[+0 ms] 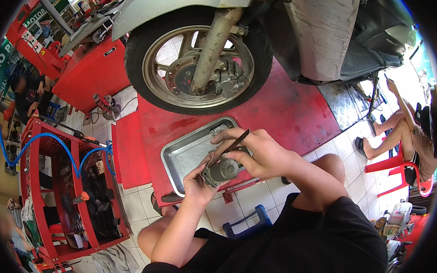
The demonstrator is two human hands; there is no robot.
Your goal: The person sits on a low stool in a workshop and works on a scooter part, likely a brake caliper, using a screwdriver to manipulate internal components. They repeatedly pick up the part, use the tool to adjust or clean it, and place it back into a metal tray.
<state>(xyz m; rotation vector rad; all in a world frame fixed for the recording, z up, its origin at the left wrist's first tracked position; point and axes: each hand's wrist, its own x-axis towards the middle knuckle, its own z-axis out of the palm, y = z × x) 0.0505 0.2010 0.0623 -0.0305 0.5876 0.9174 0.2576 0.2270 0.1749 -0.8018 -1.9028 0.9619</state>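
Note:
My left hand grips a dull grey metal part with a rounded cylindrical body over a shallow metal tray. My right hand pinches a thin, dark, flat strip or tool, angled down toward the part, with its fingers close above it. Small metal pieces lie at the tray's far end, partly hidden by my fingers. The tray sits on a red platform in front of the scooter's wheel.
A red tool cart with a blue air hose stands left. The scooter body rises overhead. A blue stool is beneath me. People sit at left and on a red chair at right.

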